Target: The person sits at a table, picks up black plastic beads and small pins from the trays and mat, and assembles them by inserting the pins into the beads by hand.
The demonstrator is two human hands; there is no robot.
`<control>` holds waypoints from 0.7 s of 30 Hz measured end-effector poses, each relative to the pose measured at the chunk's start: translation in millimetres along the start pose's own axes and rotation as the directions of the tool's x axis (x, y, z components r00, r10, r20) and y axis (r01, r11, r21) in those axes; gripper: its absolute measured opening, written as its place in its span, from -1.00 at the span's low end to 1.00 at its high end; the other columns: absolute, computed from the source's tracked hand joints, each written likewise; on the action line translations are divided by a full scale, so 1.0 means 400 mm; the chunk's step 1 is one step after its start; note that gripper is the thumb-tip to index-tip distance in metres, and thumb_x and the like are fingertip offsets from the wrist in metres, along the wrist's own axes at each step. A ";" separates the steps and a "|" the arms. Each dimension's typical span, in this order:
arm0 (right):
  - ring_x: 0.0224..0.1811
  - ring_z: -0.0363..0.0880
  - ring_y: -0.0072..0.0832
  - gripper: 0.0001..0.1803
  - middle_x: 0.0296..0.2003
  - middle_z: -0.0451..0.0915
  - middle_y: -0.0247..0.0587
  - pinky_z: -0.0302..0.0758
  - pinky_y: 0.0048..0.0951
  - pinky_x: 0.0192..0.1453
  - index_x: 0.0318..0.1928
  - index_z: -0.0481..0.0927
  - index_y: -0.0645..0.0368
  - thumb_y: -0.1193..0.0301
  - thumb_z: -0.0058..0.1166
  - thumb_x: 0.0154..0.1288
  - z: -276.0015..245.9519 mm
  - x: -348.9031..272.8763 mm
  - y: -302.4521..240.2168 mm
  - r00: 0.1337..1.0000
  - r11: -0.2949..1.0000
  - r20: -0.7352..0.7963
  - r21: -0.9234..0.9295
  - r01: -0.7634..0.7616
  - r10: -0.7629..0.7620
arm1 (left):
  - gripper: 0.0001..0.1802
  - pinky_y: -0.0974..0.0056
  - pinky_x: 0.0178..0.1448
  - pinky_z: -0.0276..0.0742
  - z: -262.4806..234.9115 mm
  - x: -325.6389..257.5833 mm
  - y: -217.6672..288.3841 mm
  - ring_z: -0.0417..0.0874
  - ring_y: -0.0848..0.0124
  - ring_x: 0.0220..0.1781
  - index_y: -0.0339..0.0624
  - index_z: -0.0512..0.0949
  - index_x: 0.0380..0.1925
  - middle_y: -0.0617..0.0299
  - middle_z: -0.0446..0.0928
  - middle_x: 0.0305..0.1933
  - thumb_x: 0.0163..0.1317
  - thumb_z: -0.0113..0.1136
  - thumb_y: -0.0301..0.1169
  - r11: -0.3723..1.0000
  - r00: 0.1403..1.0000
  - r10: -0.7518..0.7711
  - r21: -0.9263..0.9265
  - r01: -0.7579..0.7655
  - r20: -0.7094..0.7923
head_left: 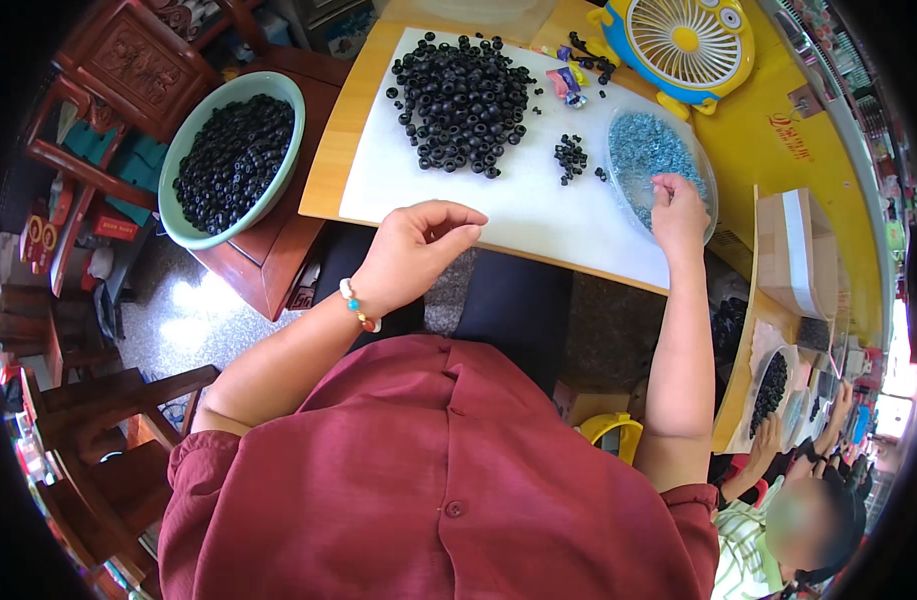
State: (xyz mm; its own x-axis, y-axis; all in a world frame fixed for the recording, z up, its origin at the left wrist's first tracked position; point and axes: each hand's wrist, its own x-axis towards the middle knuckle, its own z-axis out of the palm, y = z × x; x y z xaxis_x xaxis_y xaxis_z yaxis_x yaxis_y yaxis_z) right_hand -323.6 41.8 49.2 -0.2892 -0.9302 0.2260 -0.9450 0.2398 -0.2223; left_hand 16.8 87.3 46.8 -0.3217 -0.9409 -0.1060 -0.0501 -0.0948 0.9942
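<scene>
The left hand (418,250), thumb and fingertips narrowly parted, is near round black beads (456,110); the right hand (680,210), contents indiscernible, pinches over a round translucent tray (633,188) of blue beads (658,145).

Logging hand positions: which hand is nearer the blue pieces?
Right. The right hand is over the blue pieces; the left hand is well off to their left, by the white mat's near edge.

From a distance, my feed looks steeply down through a head-worn fisheye, above and behind the left hand (418,250) and the right hand (680,215), near enough that the maroon shirt (448,470) looms behind them, the surroundings beyond curving toward the rim.
</scene>
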 end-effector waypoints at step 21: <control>-0.44 0.50 -0.56 -0.84 -0.39 0.62 -0.27 0.43 -0.54 -0.31 -0.24 0.65 0.24 0.47 0.14 0.17 -0.046 -0.005 0.016 0.984 0.783 0.104 0.596 -0.179 0.145 | -0.78 0.42 -0.17 0.58 -0.017 -0.147 -0.015 0.60 0.55 -0.35 -0.16 0.53 -0.09 0.27 0.58 -0.31 0.28 0.11 -0.39 0.695 0.942 -0.216 -0.637 0.334 0.258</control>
State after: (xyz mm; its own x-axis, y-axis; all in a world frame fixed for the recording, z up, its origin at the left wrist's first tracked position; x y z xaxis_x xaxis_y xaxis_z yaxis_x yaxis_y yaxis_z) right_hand -331.8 50.1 65.1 -0.4059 -0.9093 0.0914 -0.5972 0.1883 -0.7796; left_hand 42.7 141.1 47.2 -0.5357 -0.7817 -0.3193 0.4600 -0.5873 0.6659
